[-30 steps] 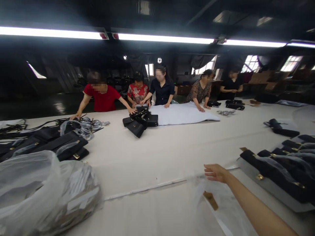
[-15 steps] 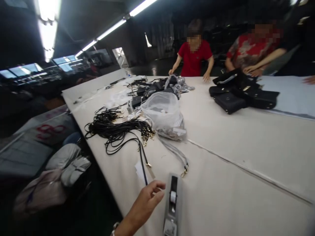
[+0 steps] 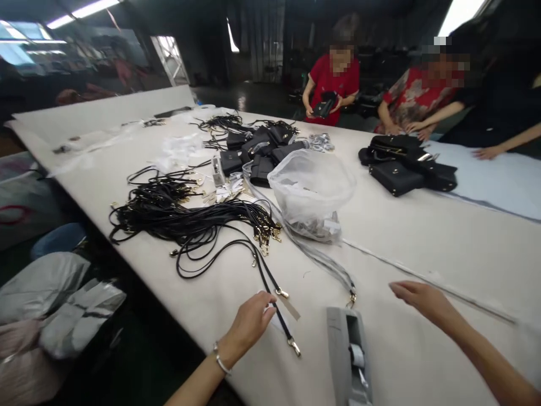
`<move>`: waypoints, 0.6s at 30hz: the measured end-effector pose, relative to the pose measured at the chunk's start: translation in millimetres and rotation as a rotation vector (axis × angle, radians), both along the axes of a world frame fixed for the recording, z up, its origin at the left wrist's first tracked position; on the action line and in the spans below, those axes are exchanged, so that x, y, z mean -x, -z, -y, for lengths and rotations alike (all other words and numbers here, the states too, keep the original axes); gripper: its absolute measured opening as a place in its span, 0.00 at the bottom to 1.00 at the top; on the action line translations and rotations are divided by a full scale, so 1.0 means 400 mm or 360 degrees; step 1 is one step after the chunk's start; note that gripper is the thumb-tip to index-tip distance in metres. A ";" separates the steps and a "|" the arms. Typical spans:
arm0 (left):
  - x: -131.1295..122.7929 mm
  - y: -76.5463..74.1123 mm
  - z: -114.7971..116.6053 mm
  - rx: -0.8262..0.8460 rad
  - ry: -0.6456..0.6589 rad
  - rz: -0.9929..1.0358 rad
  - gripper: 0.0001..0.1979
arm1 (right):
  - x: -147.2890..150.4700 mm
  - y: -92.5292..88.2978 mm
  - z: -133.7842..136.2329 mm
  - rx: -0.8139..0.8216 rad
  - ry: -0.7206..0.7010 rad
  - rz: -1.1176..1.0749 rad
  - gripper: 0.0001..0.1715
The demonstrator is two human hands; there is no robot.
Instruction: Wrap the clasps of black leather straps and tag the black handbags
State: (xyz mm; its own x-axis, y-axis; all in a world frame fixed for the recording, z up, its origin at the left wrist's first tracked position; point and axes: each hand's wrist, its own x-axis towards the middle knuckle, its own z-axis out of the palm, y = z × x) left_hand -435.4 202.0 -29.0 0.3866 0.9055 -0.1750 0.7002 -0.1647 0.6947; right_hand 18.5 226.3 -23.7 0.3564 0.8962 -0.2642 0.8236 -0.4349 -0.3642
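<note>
Right now both hands hover low in the frame. Left hand (image 3: 250, 320), lower centre: fingers half-curled, gap between thumb and index, no clear hold on anything. Fingertips are right at a loose black strap (image 3: 282, 318); can't tell if they touch it. White bracelet (image 3: 222, 361) on that wrist.

Strap runs from the centre of the frame down to a gold clip (image 3: 295, 347) just right of the left hand; a second strap end with its own clip (image 3: 282, 292) lies beside it. White card (image 3: 278, 322) partly under the strap, mostly hidden.

Right hand (image 3: 422, 301), lower right: fingers extended, close together, nothing in them, over bare desk (image 3: 401, 248). Grey tape dispenser (image 3: 338, 349) sits between the two hands, bottom of frame, roll visible in its slot. Clear-wrapped strap (image 3: 321, 259) ends in a clip by the dispenser's top end.

Main strap pile (image 3: 177, 217) is left of centre, gold clips mostly at its right end. Translucent bag (image 3: 313, 180) stands open-mouthed right of the pile, small packets in the bottom. Black handbags (image 3: 257, 146) heaped behind it, another stack (image 3: 397, 175) upper right.

Far side: co-worker in red (image 3: 336, 79) holds a small black bag (image 3: 324, 106) two-handed; co-worker in floral top (image 3: 406, 96) is near the upper-right stack.
</note>
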 end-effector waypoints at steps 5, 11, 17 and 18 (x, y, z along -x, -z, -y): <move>0.144 0.026 0.002 -0.0067 0.0170 -0.0030 0.11 | 0.203 0.122 -0.104 0.0240 0.0078 0.0126 0.16; 0.273 0.064 -0.022 -0.0120 0.0131 -0.0067 0.10 | 0.246 0.106 -0.132 0.0221 0.0193 0.0237 0.10; 0.138 -0.033 -0.118 -0.0591 0.0202 0.0165 0.21 | 0.321 -0.103 -0.086 -0.0024 -0.0024 0.0024 0.21; 0.093 -0.061 -0.137 -0.0746 0.0237 0.0199 0.24 | 0.356 -0.133 -0.063 -0.0031 -0.0116 -0.0158 0.24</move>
